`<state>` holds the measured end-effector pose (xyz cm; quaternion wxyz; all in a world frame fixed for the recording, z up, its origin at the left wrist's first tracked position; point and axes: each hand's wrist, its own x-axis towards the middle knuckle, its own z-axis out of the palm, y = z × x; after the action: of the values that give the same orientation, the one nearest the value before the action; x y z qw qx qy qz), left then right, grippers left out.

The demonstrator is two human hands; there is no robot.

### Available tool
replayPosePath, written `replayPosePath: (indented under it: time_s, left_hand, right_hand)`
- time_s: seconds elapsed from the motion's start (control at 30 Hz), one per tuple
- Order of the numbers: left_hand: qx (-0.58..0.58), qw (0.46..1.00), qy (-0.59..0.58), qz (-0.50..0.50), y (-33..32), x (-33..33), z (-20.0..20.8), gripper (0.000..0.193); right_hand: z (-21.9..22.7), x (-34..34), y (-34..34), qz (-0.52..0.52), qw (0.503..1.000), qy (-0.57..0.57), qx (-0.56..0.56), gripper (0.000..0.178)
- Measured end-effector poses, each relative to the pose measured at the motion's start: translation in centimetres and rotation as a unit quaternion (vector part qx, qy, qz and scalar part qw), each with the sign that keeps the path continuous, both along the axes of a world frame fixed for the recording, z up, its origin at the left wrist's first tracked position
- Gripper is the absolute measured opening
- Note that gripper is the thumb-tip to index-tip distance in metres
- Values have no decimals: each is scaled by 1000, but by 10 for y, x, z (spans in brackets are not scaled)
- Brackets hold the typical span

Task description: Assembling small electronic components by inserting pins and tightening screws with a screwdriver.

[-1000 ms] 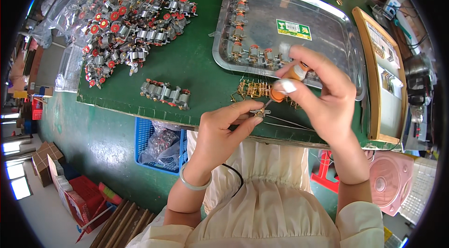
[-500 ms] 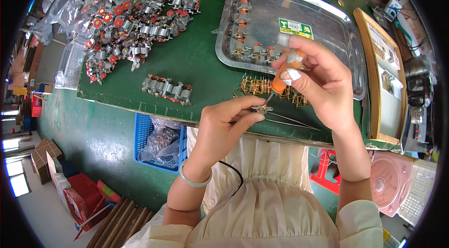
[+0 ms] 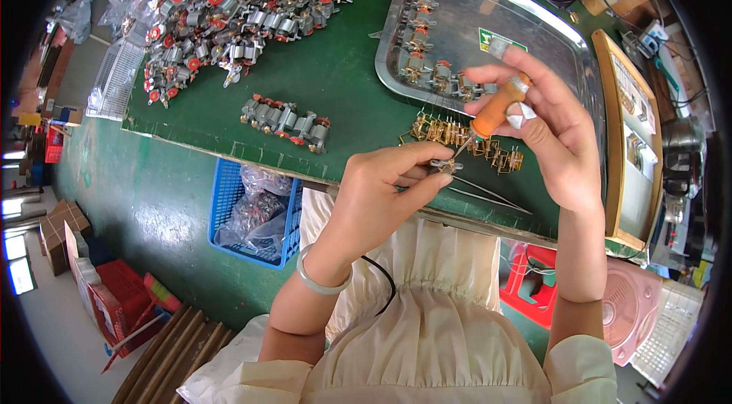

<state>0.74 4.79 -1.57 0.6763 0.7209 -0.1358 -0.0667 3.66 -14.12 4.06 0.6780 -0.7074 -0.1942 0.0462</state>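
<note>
My left hand (image 3: 396, 179) pinches a small metal part (image 3: 445, 165) between thumb and fingers just above the table's front edge. An orange-handled screwdriver (image 3: 497, 108) is in my right hand (image 3: 560, 133), its handle leaning up to the right. The thin shaft points down at the small part; whether the tip touches it is too small to tell. My right thumb and a fingertip are wrapped in whitish tape. Behind the hands lies a cluster of bent brass pieces (image 3: 441, 129). A pair of metal tweezers (image 3: 492, 198) rests beside the left fingertips.
A silver tray (image 3: 390, 72) holds small motor-like units along its left and near edges. More units form a short row (image 3: 284, 126) and a large pile (image 3: 267, 23) on the green table (image 3: 206, 129). A wooden-framed box (image 3: 610, 99) stands right; a blue basket (image 3: 216, 213) sits below the table.
The whole view has shifted, so the table things and both hands appear farther right. The screwdriver leans more to the right. Both hands keep their hold.
</note>
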Motion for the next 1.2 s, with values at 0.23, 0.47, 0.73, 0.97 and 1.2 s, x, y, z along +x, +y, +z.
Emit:
replayPosePath:
  time_s: [0.23,0.47,0.73,0.97,1.2]
  left_hand:
    - [-27,1000,-10,11,1,0,-7,24]
    - [-8,1000,-13,8,-1,-2,-1,24]
    - [13,999,-50,8,-2,-4,-2,25]
    - [16,997,-73,24,-2,-8,-4,25]
    - [-267,964,12,-9,-5,-12,8,28]
  right_hand:
    - [3,0,7,-18,999,30,21,42]
    - [-4,-5,16,-139,983,-85,-83,32]
    - [14,3,2,-45,990,-2,-131,15]
    - [8,-11,18,-157,987,-7,-43,32]
    - [-4,-52,7,-100,944,226,218,24]
